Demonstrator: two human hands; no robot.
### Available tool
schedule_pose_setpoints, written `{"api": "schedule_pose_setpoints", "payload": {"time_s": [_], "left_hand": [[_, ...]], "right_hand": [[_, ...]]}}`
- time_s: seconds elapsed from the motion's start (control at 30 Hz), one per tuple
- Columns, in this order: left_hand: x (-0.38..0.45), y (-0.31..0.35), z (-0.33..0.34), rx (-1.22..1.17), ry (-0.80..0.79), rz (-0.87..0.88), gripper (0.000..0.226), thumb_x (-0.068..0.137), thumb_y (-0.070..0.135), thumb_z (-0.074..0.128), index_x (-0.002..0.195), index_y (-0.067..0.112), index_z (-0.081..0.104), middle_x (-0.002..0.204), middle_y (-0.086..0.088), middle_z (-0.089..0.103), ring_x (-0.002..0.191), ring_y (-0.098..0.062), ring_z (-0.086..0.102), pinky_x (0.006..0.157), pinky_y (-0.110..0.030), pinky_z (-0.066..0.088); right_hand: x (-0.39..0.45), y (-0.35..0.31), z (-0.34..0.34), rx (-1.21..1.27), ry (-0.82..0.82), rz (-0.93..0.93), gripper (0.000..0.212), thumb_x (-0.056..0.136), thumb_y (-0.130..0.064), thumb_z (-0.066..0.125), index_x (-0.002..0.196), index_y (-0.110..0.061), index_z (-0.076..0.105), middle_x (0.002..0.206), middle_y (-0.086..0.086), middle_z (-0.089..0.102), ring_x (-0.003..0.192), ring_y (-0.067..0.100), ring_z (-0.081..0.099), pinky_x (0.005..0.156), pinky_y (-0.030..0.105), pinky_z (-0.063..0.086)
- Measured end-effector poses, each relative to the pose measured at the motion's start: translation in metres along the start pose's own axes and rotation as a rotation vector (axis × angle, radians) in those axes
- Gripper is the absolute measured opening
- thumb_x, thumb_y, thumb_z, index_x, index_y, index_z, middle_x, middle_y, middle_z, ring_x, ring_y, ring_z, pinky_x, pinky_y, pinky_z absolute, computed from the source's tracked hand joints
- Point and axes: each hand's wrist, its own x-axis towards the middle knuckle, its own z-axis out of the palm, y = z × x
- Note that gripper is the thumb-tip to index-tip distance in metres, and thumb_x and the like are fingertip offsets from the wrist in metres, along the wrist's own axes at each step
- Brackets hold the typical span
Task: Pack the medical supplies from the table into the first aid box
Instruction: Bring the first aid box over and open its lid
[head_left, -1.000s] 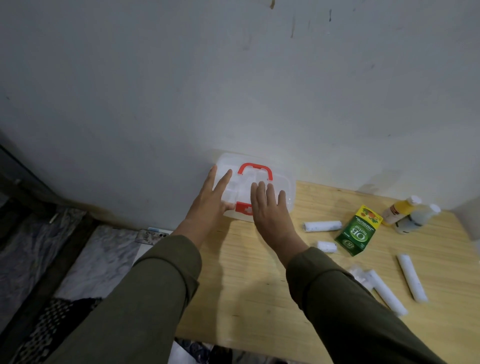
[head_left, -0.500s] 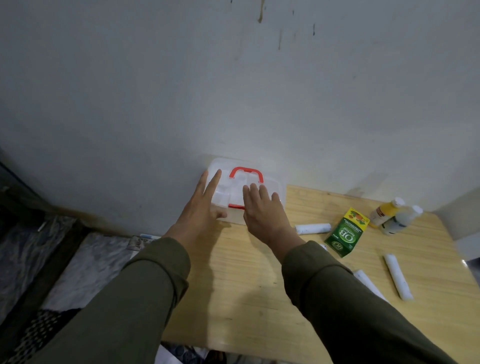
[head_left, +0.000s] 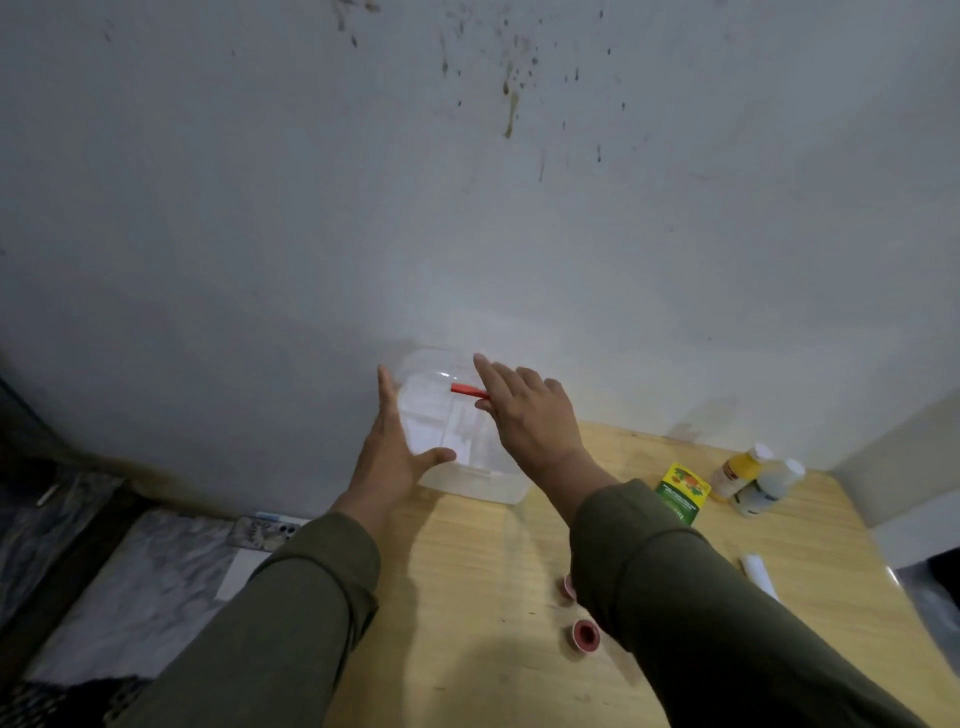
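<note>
My left hand (head_left: 387, 462) lies flat and open against the left side of the clear plastic first aid box (head_left: 457, 441), fingers straight and pointing to twelve o'clock, thumb spread out to three o'clock and touching the box's lower front. It grips nothing; it only presses against the side. My right hand (head_left: 530, 415) is also open, palm down, fingers loosely stretched toward eleven o'clock over the raised transparent lid. It covers part of the red handle (head_left: 467, 389), whose short visible piece sticks out at nine o'clock from my fingers. I cannot tell whether the fingers close on the handle beneath or just rest on the lid.

The box stands at the far edge of the wooden table (head_left: 493, 597), against the stained wall (head_left: 467, 208), at twelve o'clock from me. At three o'clock from the box, a green carton (head_left: 683, 491) lies partly hidden by my right sleeve (head_left: 701, 613). Just beyond it, toward two o'clock, a yellow bottle (head_left: 737, 467) and a pale bottle (head_left: 769, 486) lie side by side, touching. A white roll (head_left: 758, 571) peeks out at four o'clock beside my forearm. Two small red-centred tape rolls (head_left: 584, 631) sit near me at five o'clock from the box, one half hidden under the sleeve.
</note>
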Motion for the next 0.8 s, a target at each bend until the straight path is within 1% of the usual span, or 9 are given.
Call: {"api": "schedule_pose_setpoints", "payload": {"time_s": [0.1,0.2,0.27,0.33,0.37,0.43,0.53,0.63,0.8], "left_hand": [[0.001,0.002,0.001,-0.004,-0.009,-0.018,0.13,0.07,0.033,0.081,0.142,0.037,-0.026,0.16,0.0,0.012,0.138,-0.032,0.035,0.108,-0.044,0.034],[0.001,0.001,0.001,0.005,-0.028,-0.033,0.128,0.07,0.03,0.081,0.143,0.038,-0.024,0.158,0.0,0.018,0.137,-0.032,0.035,0.108,-0.046,0.034],[0.002,0.002,0.002,0.014,-0.032,-0.052,0.128,0.07,0.029,0.082,0.144,0.037,-0.023,0.158,-0.001,0.02,0.137,-0.032,0.036,0.108,-0.046,0.035],[0.003,0.003,0.003,0.019,-0.033,-0.069,0.128,0.069,0.029,0.082,0.144,0.037,-0.022,0.158,-0.001,0.02,0.137,-0.032,0.036,0.108,-0.047,0.035],[0.003,0.003,0.003,0.021,-0.034,-0.073,0.128,0.069,0.028,0.082,0.144,0.036,-0.022,0.158,0.0,0.019,0.138,-0.032,0.036,0.108,-0.047,0.035],[0.002,0.004,0.004,0.031,-0.037,-0.074,0.127,0.07,0.03,0.081,0.144,0.037,-0.023,0.158,0.0,0.018,0.138,-0.031,0.034,0.108,-0.047,0.034],[0.002,0.006,0.005,0.047,-0.035,-0.089,0.125,0.071,0.033,0.08,0.144,0.036,-0.022,0.158,0.0,0.018,0.138,-0.03,0.034,0.108,-0.047,0.034],[0.003,0.007,0.007,0.067,-0.025,-0.122,0.124,0.071,0.034,0.079,0.145,0.034,-0.02,0.157,-0.001,0.021,0.137,-0.03,0.036,0.107,-0.046,0.036],[0.003,0.008,0.009,0.063,-0.014,-0.155,0.122,0.073,0.032,0.079,0.146,0.032,-0.018,0.157,-0.003,0.022,0.137,-0.031,0.036,0.108,-0.045,0.034]], "right_hand": [[0.015,0.007,-0.014,0.028,0.038,0.005,0.05,0.099,-0.03,0.039,0.145,-0.016,0.026,0.136,0.009,0.051,0.112,0.036,0.053,0.082,0.048,0.045],[0.03,0.015,-0.021,-0.005,0.027,0.034,0.051,0.101,-0.03,0.032,0.148,-0.021,0.015,0.143,0.007,0.042,0.122,0.032,0.045,0.094,0.047,0.041],[0.04,0.021,-0.022,-0.026,0.022,0.055,0.054,0.1,-0.025,0.035,0.147,-0.025,0.01,0.145,0.008,0.037,0.126,0.032,0.04,0.099,0.048,0.037],[0.049,0.025,-0.02,-0.048,0.009,0.066,0.063,0.097,-0.024,0.043,0.147,-0.027,0.004,0.144,0.01,0.034,0.126,0.032,0.037,0.099,0.05,0.035],[0.054,0.026,-0.018,-0.061,-0.003,0.074,0.066,0.096,-0.029,0.044,0.147,-0.027,0.001,0.144,0.011,0.032,0.126,0.033,0.036,0.1,0.052,0.034],[0.061,0.03,-0.012,-0.079,-0.015,0.092,0.07,0.095,-0.044,0.04,0.147,-0.027,-0.003,0.147,0.013,0.026,0.13,0.034,0.031,0.102,0.055,0.031],[0.07,0.032,-0.002,-0.085,-0.029,0.1,0.073,0.094,-0.056,0.029,0.147,-0.025,-0.01,0.157,0.012,0.007,0.144,0.036,0.01,0.109,0.061,0.02],[0.074,0.031,0.005,-0.076,-0.013,0.087,0.076,0.093,-0.06,0.024,0.147,-0.022,-0.012,0.159,0.009,-0.006,0.146,0.034,-0.004,0.112,0.062,0.01],[0.079,0.042,0.015,-0.087,-0.002,0.064,0.074,0.094,-0.057,0.021,0.146,-0.021,-0.016,0.159,0.008,-0.011,0.146,0.032,-0.011,0.114,0.059,0.001]]}}
